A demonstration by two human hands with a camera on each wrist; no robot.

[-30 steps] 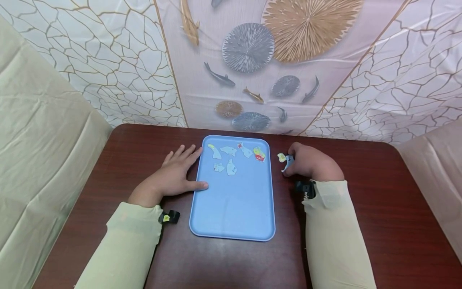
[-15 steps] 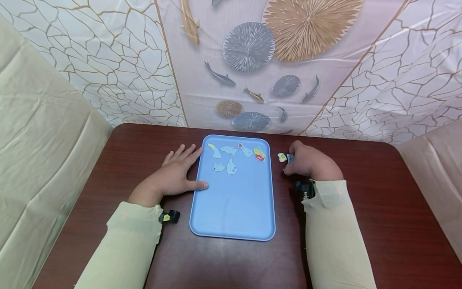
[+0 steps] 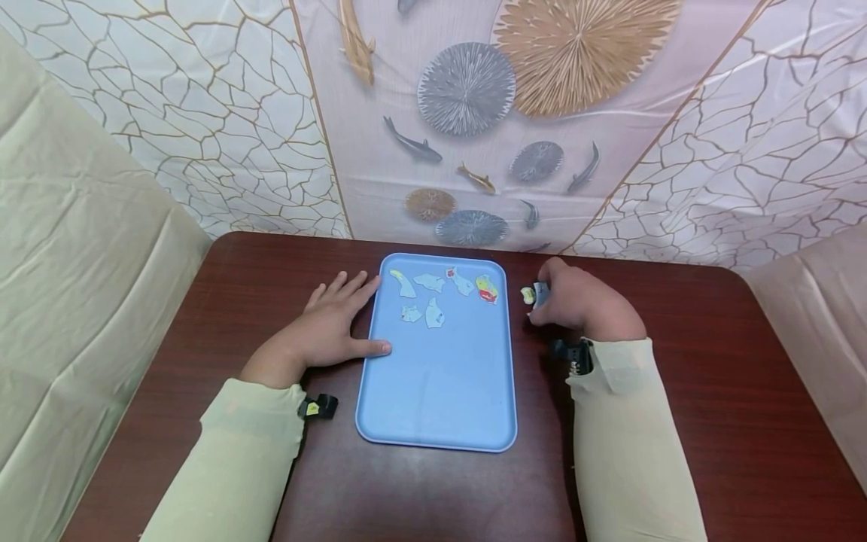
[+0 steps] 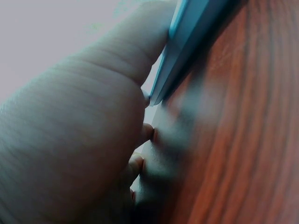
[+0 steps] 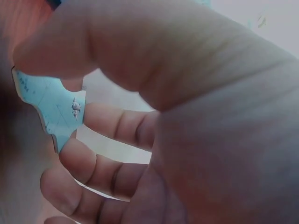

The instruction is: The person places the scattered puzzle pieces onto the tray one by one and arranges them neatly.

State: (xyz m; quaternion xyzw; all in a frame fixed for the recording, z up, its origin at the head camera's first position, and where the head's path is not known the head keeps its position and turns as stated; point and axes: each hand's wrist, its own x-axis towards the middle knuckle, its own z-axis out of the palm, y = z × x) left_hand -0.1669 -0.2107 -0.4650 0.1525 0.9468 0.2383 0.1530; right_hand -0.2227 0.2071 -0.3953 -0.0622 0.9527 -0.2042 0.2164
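Observation:
A flat, irregular light-blue puzzle piece (image 5: 53, 105) with a small printed figure is pinched by my right hand (image 3: 592, 305), thumb on one edge and fingertips on the other. In the head view this hand is just right of the blue tray (image 3: 433, 406). A small piece with a yellow print (image 3: 527, 295) lies right beside the held one. My left hand (image 3: 325, 327) spreads along the tray's left side, thumb resting over the rim. In the left wrist view the thumb (image 4: 126, 42) meets the tray's edge, and the other fingers lie beyond it, partly hidden by the palm.
Several puzzle pieces lie toward the tray's far end: a yellow-and-red one (image 3: 487, 290) at the right, a pale one (image 3: 435, 314) in the nearer row. The dark red-brown table (image 3: 711, 391) backs onto a patterned cloth (image 3: 406, 211). Both wrists wear black camera mounts.
My right hand has shifted slightly, and the blue piece has turned a little in its fingers, now close against the yellow-printed piece. The left hand and the tray have stayed put.

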